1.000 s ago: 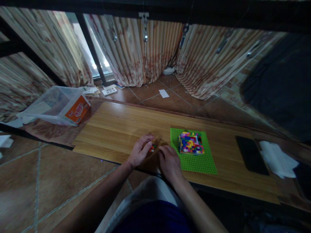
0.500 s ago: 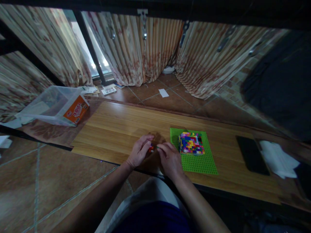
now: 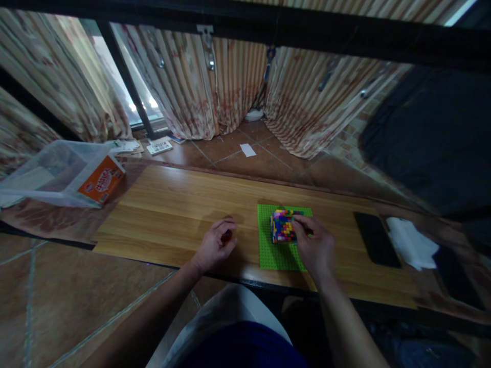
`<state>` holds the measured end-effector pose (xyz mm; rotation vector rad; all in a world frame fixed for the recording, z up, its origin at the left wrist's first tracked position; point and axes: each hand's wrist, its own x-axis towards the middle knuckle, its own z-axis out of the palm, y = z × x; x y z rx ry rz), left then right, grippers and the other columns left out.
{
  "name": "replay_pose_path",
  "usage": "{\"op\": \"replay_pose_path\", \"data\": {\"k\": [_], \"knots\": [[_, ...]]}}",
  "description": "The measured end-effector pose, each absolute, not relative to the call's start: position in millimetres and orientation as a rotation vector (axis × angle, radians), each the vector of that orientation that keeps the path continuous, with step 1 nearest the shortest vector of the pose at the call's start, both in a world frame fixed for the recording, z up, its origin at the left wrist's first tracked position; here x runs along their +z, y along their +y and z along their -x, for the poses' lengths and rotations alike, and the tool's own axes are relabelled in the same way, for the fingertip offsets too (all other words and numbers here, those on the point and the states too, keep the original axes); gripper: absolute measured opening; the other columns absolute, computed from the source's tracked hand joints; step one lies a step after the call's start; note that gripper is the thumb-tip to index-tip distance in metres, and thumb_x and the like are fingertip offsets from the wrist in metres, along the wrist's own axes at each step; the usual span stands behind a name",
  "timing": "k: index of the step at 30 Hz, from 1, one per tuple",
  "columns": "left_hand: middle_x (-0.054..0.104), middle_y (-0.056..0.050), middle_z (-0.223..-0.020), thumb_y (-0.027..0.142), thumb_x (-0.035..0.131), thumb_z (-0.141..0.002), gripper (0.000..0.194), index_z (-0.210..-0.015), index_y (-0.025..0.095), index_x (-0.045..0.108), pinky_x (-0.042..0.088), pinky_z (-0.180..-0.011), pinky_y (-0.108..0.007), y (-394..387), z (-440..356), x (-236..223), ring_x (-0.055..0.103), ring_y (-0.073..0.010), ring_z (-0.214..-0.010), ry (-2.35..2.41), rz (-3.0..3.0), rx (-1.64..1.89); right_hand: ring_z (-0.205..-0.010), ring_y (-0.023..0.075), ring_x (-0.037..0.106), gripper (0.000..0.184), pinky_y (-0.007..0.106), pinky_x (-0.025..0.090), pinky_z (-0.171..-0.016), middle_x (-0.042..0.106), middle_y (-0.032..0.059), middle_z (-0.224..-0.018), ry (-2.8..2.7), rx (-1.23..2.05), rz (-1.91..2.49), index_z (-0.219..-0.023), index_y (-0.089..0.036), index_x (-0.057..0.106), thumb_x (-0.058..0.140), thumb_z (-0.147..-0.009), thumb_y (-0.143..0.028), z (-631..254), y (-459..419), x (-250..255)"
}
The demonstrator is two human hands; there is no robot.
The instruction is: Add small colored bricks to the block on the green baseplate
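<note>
A multicoloured block of small bricks (image 3: 282, 226) stands on a green baseplate (image 3: 273, 254) on the wooden table (image 3: 172, 204). My right hand (image 3: 315, 247) rests over the block's right side, its fingers pinched together on top of the block; what they hold, if anything, is hidden. My left hand (image 3: 215, 244) lies on the table left of the baseplate, fingers curled around small bricks (image 3: 227, 236), of which a dark reddish bit shows.
A black phone (image 3: 376, 238) and a white cloth (image 3: 410, 242) lie on the table's right. A clear plastic box with an orange label (image 3: 65, 173) sits at the far left. Curtains hang beyond the table, with papers on the tiled floor.
My right hand left the small bricks beside my left hand and moved right onto the coloured block. My left hand stayed put. The view shifted slightly.
</note>
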<state>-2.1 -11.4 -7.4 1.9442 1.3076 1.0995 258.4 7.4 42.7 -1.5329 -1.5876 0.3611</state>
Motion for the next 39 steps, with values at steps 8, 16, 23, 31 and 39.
{"op": "replay_pose_path", "data": {"k": [8, 16, 23, 31, 39], "knots": [[0.063, -0.012, -0.116, 0.020, 0.058, -0.082, 0.023, -0.105, 0.019, 0.062, 0.050, -0.096, -0.039, -12, 2, -8, 0.060, -0.0227, -0.111, 1.328, -1.960, 1.084, -0.084, 0.0217, 0.065, 0.028, 0.037, 0.050, -0.080, 0.072, 0.0077, -0.091, -1.721, 0.369, 1.617, -0.090, -0.019, 0.073, 0.050, -0.084, -0.034, -258, 31, 43], [0.063, -0.011, -0.116, 0.020, 0.059, -0.082, 0.022, -0.104, 0.019, 0.062, 0.052, -0.093, -0.039, -12, 2, -8, 0.060, -0.0231, -0.110, 1.338, -1.947, 1.081, -0.082, 0.0215, 0.066, 0.028, 0.037, 0.050, -0.080, 0.073, 0.0062, -0.090, -1.724, 0.359, 1.658, -0.089, -0.021, 0.073, 0.049, -0.083, -0.034, -259, 35, 44], [0.063, -0.011, -0.115, 0.020, 0.059, -0.082, 0.022, -0.104, 0.020, 0.062, 0.051, -0.094, -0.039, -12, 2, -8, 0.060, -0.0226, -0.110, 1.335, -1.973, 1.092, -0.085, 0.0216, 0.064, 0.029, 0.037, 0.048, -0.080, 0.072, 0.0062, -0.093, -1.866, 0.283, 1.620, -0.091, -0.022, 0.072, 0.044, -0.086, -0.030, -259, 34, 45], [0.064, -0.011, -0.115, 0.021, 0.059, -0.082, 0.021, -0.104, 0.019, 0.062, 0.051, -0.096, -0.040, -11, 1, -9, 0.060, -0.0230, -0.110, 1.341, -1.982, 1.096, -0.083, 0.0219, 0.065, 0.029, 0.036, 0.048, -0.079, 0.073, 0.0068, -0.088, -1.784, 0.323, 1.650, -0.085, -0.021, 0.073, 0.046, -0.084, -0.032, -256, 37, 48], [0.063, -0.011, -0.115, 0.020, 0.059, -0.083, 0.021, -0.103, 0.020, 0.062, 0.050, -0.097, -0.040, -12, 1, -7, 0.060, -0.0229, -0.111, 1.340, -1.989, 1.085, -0.076, 0.0214, 0.067, 0.025, 0.036, 0.051, -0.075, 0.074, 0.0075, -0.085, -1.592, 0.406, 1.721, -0.086, -0.019, 0.072, 0.052, -0.080, -0.033, -252, 37, 43]]}}
